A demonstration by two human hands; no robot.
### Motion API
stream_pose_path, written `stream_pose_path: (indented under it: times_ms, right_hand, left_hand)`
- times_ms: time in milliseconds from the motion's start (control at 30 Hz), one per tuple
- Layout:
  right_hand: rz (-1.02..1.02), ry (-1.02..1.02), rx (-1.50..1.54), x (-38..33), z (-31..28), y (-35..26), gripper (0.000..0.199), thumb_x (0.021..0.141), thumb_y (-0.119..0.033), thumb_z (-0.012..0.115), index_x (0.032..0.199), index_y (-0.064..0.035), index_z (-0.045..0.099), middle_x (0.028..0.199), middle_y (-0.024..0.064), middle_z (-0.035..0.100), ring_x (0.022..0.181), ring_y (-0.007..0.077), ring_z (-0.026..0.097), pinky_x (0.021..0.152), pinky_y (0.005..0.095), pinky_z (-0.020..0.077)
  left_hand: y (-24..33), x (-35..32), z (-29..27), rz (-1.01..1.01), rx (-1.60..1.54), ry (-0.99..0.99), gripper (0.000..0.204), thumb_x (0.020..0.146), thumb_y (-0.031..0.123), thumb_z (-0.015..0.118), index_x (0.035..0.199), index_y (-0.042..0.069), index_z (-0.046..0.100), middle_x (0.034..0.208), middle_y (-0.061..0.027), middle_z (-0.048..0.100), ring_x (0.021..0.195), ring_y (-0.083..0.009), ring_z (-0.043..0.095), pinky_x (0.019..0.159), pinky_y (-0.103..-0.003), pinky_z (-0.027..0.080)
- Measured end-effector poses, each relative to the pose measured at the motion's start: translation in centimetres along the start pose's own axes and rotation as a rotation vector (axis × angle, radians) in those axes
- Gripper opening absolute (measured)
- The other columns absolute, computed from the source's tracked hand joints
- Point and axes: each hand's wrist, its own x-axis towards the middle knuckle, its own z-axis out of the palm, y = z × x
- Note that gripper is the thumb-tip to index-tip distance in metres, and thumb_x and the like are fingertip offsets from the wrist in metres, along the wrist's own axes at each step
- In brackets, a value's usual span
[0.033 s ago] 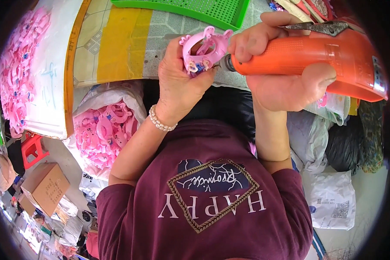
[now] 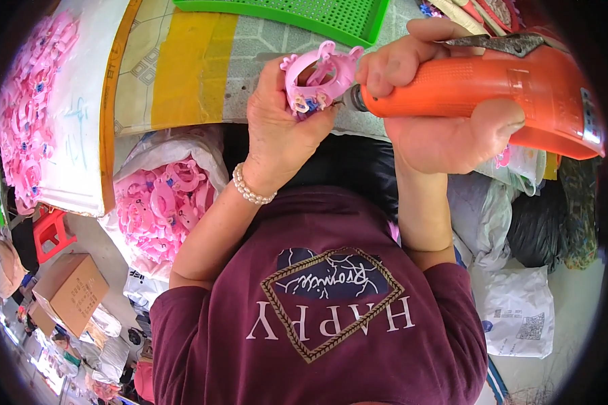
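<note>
Above the near edge of the table [image 2: 257, 44], my left hand [image 2: 273, 135] grips a pink plastic ring-shaped part [image 2: 345, 73] between thumb and fingers. Small blue and cream pieces sit low on the ring, beside my thumb. My right hand [image 2: 439, 138] is wrapped round an orange power screwdriver [image 2: 473, 84], held level with its nose toward the left. The metal tip of the screwdriver reaches the lower right side of the pink part, by my left thumb. Whether it touches a screw there is too small to tell.
Left of my arm, a white bag [image 2: 182, 140] is full of similar pink parts. More lie in a white-walled box [image 2: 81, 145] at far left. A green perforated tray [image 2: 366, 30] stands at the back. A red stool [image 2: 53, 233] and cardboard box [image 2: 78, 290] are lower left.
</note>
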Motion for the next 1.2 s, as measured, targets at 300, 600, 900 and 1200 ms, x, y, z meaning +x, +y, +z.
stream_pose_path:
  times_ms: [300,600,900,1200]
  right_hand:
    - [-0.006,0.020,-0.029,-0.1,0.0,-0.2,0.100,0.066,-0.084,0.043,0.116,0.0017,0.047,0.075,0.0079,0.053,0.062,0.0207,0.048,0.064,0.0390,0.0430]
    - [-0.027,0.049,-0.054,-0.1,0.0,-0.6,0.096,0.068,-0.081,0.043,0.115,0.0019,0.047,0.075,0.0082,0.054,0.063,0.0208,0.049,0.065,0.0404,0.0435]
    - [0.005,0.131,-0.024,0.5,0.8,-3.6,0.103,0.053,-0.094,0.040,0.107,-0.0059,0.047,0.072,-0.0001,0.050,0.062,0.0150,0.046,0.062,0.0336,0.0385]
    - [-0.016,-0.088,-0.036,1.0,1.1,-3.0,0.108,0.053,-0.095,0.039,0.113,-0.0058,0.045,0.079,0.0009,0.052,0.068,0.0161,0.048,0.066,0.0362,0.0401]
  left_hand:
    - [-0.6,0.1,0.0,-0.011,-0.024,0.004,0.052,0.067,-0.005,0.072,0.115,0.002,0.051,0.103,-0.0021,0.062,0.089,-0.0078,0.057,0.081,-0.024,0.047]
    - [-0.4,0.2,0.1,-0.023,-0.014,0.013,0.050,0.067,-0.004,0.072,0.113,0.001,0.053,0.102,-0.0027,0.063,0.089,-0.0078,0.057,0.079,-0.024,0.048]
    - [1.3,-0.1,0.0,-0.391,-0.484,-0.111,0.043,0.071,-0.002,0.066,0.110,-0.001,0.048,0.089,-0.0069,0.061,0.078,-0.0109,0.060,0.065,-0.025,0.050]
    - [1.6,-0.3,0.2,-0.541,-0.625,-0.262,0.033,0.086,0.008,0.065,0.111,-0.002,0.046,0.089,-0.0083,0.061,0.077,-0.0173,0.066,0.062,-0.024,0.053]
